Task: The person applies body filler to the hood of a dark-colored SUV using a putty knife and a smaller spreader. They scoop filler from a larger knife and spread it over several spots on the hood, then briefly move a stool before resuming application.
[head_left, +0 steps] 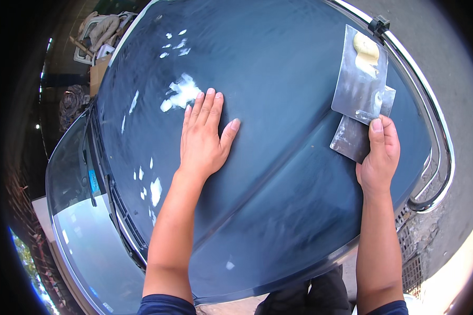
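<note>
A dark blue car hood fills the middle of the head view, its paint dull and hazy. My left hand lies flat on it, fingers stretched out and thumb apart, the fingertips at the edge of a white filler patch. Over the hood's right side, my right hand pinches a flat, greyish, see-through plate at its lower edge. A mound of cream-coloured putty sits near that plate's top. Behind it, in the same grip, is a darker flat spreader, partly hidden.
Smaller white filler spots dot the hood's left side. The windshield and wipers border it at left. A chrome bumper bar curves along the right, above a floor grate. Piled cloth and boxes stand at far left.
</note>
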The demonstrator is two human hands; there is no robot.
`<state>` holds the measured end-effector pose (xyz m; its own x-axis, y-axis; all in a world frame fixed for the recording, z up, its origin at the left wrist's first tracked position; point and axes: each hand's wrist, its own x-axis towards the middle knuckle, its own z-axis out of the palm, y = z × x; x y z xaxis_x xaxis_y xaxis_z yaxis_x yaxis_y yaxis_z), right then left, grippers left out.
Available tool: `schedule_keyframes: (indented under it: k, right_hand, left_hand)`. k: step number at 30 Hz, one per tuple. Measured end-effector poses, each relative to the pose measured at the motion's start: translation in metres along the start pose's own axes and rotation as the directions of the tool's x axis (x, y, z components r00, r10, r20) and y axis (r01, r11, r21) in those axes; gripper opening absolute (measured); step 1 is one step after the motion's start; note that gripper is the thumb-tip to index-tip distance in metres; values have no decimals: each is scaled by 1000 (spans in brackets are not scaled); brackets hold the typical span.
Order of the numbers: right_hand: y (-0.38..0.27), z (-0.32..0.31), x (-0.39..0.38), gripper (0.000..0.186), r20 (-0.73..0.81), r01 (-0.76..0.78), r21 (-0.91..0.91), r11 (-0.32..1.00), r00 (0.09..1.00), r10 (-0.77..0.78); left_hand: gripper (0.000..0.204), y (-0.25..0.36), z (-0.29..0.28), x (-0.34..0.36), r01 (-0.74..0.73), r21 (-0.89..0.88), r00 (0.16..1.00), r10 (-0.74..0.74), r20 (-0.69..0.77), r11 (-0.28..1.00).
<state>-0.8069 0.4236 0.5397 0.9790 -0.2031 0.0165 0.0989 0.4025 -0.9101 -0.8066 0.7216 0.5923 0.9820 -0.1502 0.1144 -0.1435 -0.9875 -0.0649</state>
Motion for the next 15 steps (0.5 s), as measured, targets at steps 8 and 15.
schedule_keyframes:
  k: [8,15]
  right_hand:
    - [2,-1,0,20,0,11,-5,1000,1000,-11]
    - [-2,0,1,21,41,23,-55,998,999,-21]
  left_hand:
    - [58,14,-5,-21,21,-11,1000,-21,-19,1000]
    - [19,14,5,-24,-64,-483,898,-160,-409,873]
